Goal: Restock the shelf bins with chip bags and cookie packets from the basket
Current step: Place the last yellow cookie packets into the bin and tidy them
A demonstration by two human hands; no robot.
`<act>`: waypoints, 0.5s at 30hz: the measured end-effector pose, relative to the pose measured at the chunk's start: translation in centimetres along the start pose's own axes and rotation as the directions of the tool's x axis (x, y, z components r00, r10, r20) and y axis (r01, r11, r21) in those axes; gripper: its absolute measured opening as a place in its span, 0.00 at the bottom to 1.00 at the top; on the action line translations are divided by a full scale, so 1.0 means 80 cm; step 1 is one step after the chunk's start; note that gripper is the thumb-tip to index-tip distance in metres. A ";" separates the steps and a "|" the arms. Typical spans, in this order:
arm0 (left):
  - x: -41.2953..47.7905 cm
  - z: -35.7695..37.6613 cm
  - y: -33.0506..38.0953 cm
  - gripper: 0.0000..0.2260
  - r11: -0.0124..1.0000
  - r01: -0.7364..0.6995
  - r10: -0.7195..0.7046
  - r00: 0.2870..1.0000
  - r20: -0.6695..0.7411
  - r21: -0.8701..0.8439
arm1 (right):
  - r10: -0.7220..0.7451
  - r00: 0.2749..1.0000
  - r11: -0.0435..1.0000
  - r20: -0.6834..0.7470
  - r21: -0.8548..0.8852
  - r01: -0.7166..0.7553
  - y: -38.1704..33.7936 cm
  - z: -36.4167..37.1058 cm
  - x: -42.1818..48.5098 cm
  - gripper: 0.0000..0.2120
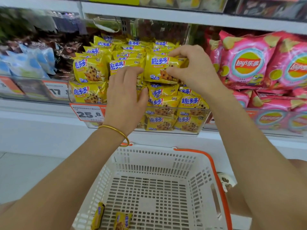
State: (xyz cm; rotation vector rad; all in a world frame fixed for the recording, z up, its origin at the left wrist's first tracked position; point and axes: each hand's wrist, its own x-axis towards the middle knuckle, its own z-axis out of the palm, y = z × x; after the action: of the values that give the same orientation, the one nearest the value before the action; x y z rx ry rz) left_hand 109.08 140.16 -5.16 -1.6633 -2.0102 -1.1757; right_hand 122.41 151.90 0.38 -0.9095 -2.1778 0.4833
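At the clear bin (182, 132) in the middle of the shelf (41, 127), the person's right hand (196, 72) pinches one yellow cookie packet (159, 67) by its right end. The thumb is below and the fingers curl over the top, holding it upright at the front of the top row. The left hand (126, 97) lies just beside it, fingers fairly straight and pressed against the stacked packets (89, 70). Its thumb touches a packet lower down (the fingertips are tucked among the wrappers, so not all of them show). It grips nothing that I can make out. A gold bangle (116, 131) sits on that wrist.

The bin is heaped with the same yellow packets, layer on layer, rising above its front wall. The left hand covers the middle of the pile. An orange price tag (88, 113) reading 25.8 hangs at the bin's front left corner. To the right, pink chip bags (245, 63) fill the next bin, close beside the right wrist. To the left lie blue-and-white packs (33, 62), too blurred to read.

Below the shelf is a white basket (149, 163) with an orange handle (217, 176), and both forearms cross above its rim. Two loose packets (123, 220) lie on its floor at the near left corner, well apart from either hand.
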 end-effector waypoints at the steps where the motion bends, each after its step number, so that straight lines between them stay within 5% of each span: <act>1: 0.000 0.000 0.000 0.18 1.000 0.001 -0.001 1.000 -0.003 -0.001 | -0.018 1.000 0.999 0.000 -0.040 0.018 -0.004 0.003 0.000 0.17; 15: -0.016 -0.009 -0.006 0.14 0.998 -0.063 0.062 0.997 0.055 0.007 | -0.143 0.980 0.929 -0.140 -0.360 0.084 -0.007 0.021 -0.038 0.26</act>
State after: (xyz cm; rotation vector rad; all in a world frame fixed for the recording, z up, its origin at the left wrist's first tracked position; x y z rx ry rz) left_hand 108.82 138.77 -5.78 -1.7592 -1.9768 -1.1107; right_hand 122.44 149.18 -1.89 -0.9646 -2.1853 -0.0454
